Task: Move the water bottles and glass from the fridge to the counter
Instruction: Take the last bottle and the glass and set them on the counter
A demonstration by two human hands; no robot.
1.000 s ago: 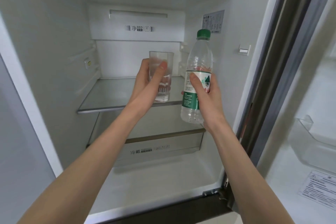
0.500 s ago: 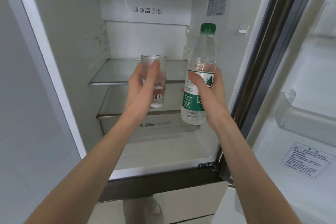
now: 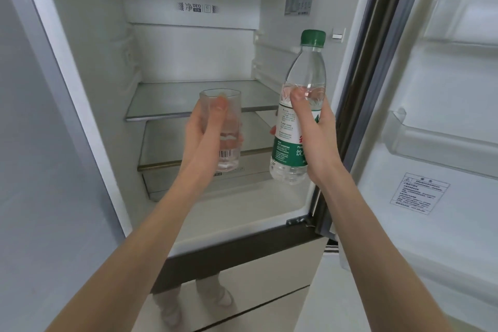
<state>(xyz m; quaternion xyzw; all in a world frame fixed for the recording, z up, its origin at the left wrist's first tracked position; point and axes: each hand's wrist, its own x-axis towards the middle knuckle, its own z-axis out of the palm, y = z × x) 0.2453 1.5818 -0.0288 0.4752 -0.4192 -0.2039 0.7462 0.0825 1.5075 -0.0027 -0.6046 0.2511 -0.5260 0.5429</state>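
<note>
My left hand (image 3: 200, 137) grips a clear drinking glass (image 3: 230, 127) with a barcode sticker, held upright in front of the open fridge. My right hand (image 3: 316, 140) grips a clear water bottle (image 3: 303, 81) with a green cap and a green and white label, also upright, just right of the glass. Both are held in the air in front of the glass shelf (image 3: 172, 101). No other bottle shows in the fridge.
The fridge's drawer (image 3: 172, 178) sits below the shelf. The open right door carries clear door bins (image 3: 431, 143) and a warning label. The left door panel (image 3: 40, 143) stands open at the left. Below, the lower fridge front (image 3: 242, 283) reflects my legs.
Both hands have drawn the glass and the bottle back out of the fridge, off the shelf. My view has pulled back, showing more of the fridge's lower front.
</note>
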